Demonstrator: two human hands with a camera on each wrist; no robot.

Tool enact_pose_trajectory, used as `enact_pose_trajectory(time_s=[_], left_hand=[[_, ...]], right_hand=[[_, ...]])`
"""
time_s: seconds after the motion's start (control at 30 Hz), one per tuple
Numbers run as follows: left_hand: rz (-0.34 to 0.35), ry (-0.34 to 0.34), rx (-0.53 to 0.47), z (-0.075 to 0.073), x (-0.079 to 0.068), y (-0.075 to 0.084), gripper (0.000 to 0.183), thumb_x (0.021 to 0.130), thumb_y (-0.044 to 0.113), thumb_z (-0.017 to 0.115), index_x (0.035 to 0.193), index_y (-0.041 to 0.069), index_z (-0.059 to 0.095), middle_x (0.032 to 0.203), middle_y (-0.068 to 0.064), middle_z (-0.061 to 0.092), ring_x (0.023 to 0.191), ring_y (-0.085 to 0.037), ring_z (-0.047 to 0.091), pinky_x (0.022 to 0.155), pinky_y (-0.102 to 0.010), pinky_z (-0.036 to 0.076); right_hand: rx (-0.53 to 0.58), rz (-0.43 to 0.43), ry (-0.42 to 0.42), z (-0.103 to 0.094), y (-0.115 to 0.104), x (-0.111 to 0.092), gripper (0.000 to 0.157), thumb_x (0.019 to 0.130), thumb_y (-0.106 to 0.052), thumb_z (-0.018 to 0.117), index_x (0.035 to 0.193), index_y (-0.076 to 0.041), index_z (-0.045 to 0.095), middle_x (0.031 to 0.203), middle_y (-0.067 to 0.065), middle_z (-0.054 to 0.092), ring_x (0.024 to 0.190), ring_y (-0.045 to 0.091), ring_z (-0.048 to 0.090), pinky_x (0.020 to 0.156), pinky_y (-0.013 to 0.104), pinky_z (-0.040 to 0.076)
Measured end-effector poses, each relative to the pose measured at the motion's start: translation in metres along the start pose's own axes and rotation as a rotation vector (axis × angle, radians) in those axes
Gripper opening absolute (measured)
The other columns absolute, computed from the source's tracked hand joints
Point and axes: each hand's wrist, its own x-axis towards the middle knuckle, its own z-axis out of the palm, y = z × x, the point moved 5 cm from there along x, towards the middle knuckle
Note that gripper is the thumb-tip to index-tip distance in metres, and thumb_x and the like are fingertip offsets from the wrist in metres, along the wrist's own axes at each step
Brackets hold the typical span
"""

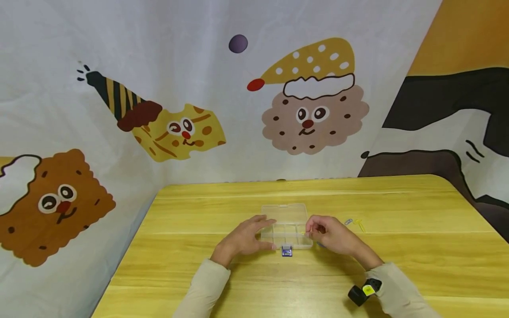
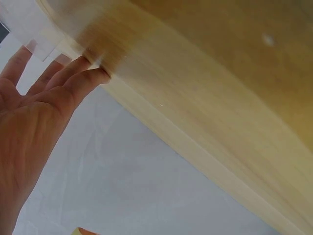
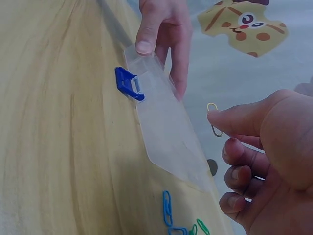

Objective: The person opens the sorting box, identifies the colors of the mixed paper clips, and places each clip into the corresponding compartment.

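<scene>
A clear plastic compartment box (image 1: pixel 280 240) stands on the table with its lid (image 1: pixel 284 214) raised at the back. Its blue latch (image 1: pixel 286 251) hangs at the front edge. My left hand (image 1: pixel 243 237) grips the box's left end, thumb at the front and fingers toward the back. Between thumb and forefinger, my right hand (image 1: pixel 333 235) pinches a yellow paper clip (image 3: pixel 212 105) above the right-hand compartments. In the right wrist view the clip stands upright at the fingertips, the other fingers curled loosely below it.
Right of the box lie a pale blue paper clip (image 1: pixel 348 221) and yellow clips (image 1: pixel 361 226). The right wrist view shows blue clips (image 3: pixel 167 208) and green clips (image 3: pixel 202 226) beside the box. A printed cloth (image 1: pixel 191 53) hangs behind the wooden table (image 1: pixel 191 274).
</scene>
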Motion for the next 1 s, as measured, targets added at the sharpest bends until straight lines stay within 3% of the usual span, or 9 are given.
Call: enact_pose_trajectory(time_s=[0.13, 0.3, 0.63, 1.0], left_hand=[[-0.004, -0.003, -0.005, 0.000, 0.000, 0.000, 0.071, 0.080, 0.055, 0.065, 0.142, 0.036, 0.038, 0.152, -0.002, 0.027, 0.136, -0.030, 0.030, 0.104, -0.053, 0.033], [-0.008, -0.005, -0.001, 0.000, 0.000, 0.000, 0.071, 0.080, 0.055, 0.065, 0.142, 0.035, 0.038, 0.152, -0.002, 0.027, 0.136, -0.031, 0.030, 0.103, -0.053, 0.033], [-0.019, -0.011, 0.005, -0.002, -0.001, 0.002, 0.071, 0.080, 0.054, 0.066, 0.142, 0.036, 0.037, 0.153, -0.002, 0.026, 0.137, -0.030, 0.029, 0.104, -0.053, 0.032], [-0.024, -0.010, -0.005, -0.001, -0.001, 0.001, 0.071, 0.080, 0.054, 0.066, 0.142, 0.036, 0.037, 0.153, -0.002, 0.026, 0.137, -0.029, 0.029, 0.104, -0.052, 0.032]], right_hand=[[0.008, -0.018, -0.002, -0.001, -0.014, -0.003, 0.009, 0.087, 0.005, 0.059, 0.084, -0.003, 0.058, 0.069, 0.006, 0.049, 0.060, 0.009, 0.040, 0.050, 0.020, 0.034], [-0.002, -0.018, -0.013, 0.000, -0.014, -0.003, 0.011, 0.086, 0.008, 0.057, 0.084, -0.003, 0.058, 0.069, 0.004, 0.049, 0.061, 0.010, 0.041, 0.051, 0.021, 0.033], [-0.017, 0.011, -0.037, 0.011, 0.022, 0.003, 0.015, 0.087, 0.005, 0.057, 0.085, -0.009, 0.059, 0.071, 0.000, 0.053, 0.063, 0.009, 0.043, 0.053, 0.020, 0.036], [-0.025, 0.039, -0.008, 0.000, 0.032, -0.002, 0.009, 0.087, -0.008, 0.065, 0.092, -0.012, 0.059, 0.070, -0.002, 0.047, 0.060, 0.009, 0.043, 0.051, 0.022, 0.038]])
